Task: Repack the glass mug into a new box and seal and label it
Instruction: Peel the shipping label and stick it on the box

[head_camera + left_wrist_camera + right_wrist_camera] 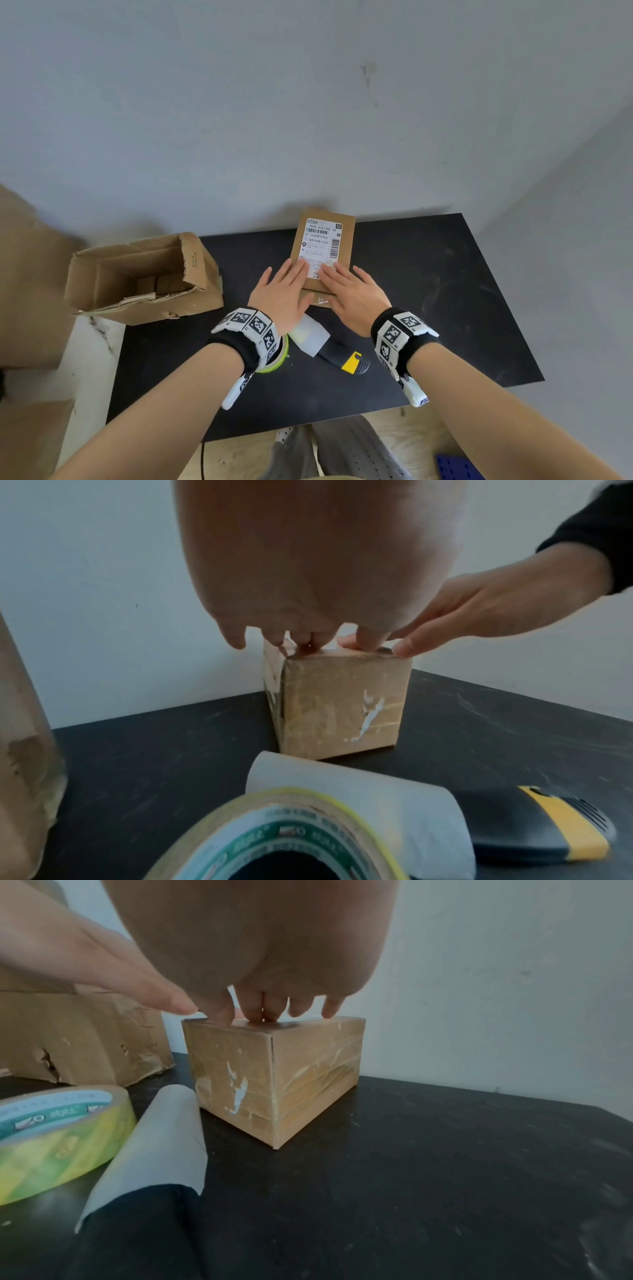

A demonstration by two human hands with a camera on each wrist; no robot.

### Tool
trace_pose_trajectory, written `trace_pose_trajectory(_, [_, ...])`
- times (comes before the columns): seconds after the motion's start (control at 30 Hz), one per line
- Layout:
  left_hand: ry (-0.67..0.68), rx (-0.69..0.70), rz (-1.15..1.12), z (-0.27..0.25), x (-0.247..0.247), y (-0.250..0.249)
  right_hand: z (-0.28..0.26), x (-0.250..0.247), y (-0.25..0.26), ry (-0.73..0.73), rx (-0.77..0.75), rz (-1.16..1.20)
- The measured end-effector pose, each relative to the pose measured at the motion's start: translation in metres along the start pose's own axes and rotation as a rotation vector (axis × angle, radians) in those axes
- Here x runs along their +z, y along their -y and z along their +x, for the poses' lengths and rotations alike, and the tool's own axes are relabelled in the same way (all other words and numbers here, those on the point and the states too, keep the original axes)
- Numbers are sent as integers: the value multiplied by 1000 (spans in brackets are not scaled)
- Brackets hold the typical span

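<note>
Now my fingers (297, 270) of the left hand (281, 295) are straight and a little spread, and they press flat on the near part of the white label (318, 247). Beside them the right hand (352, 295) does the same, its fingers also straight, lying on the label's near right corner. Both hands pinch nothing; they only press down from above. In the wrist views the fingertips (260, 1015) touch the top face of the small box (274, 1074) near its front edge.

Under my fingers this closed box stands on the black tabletop (445, 291), close to the wall at the far side. Its sides are covered with clear tape. The glass mug itself I cannot see.

Nearer to me, just below my left wrist, the tape roll (274, 831) lies flat, and a curled white backing paper (359, 799) lies between the roll and the box. To the right of the paper rests a black and yellow cutter (346, 359). Well to the left, the old open carton (144, 277) with torn flaps sits at the tabletop's edge.
</note>
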State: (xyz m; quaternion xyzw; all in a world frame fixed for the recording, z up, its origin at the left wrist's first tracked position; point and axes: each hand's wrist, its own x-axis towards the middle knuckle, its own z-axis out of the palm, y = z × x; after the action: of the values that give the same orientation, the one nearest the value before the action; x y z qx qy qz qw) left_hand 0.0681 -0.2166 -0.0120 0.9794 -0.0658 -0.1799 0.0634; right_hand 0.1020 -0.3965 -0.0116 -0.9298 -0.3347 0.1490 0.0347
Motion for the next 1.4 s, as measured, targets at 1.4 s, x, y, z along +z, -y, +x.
trace_pose_trajectory(1.4, [249,50,10,72,-45,50,69,-22,-58,105,145,108])
